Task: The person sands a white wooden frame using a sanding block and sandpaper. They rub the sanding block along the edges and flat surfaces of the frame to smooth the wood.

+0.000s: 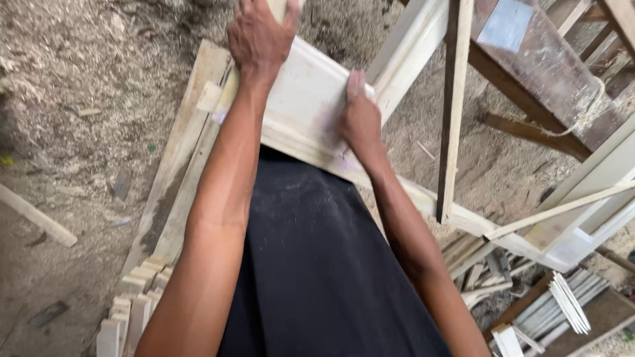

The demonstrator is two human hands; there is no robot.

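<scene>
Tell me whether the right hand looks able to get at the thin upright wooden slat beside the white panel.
Probably yes. The right hand rests on the white panel, and the upright slat stands just to its right with nothing between them. It would have to let go of the panel first.

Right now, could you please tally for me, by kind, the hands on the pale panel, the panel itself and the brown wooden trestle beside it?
Hands on the panel: 2, left hand on its far edge, right hand flat on its face
Pale, white-primed moulded wooden panel: 1
Brown wooden trestle: 1
Total: 4
</scene>
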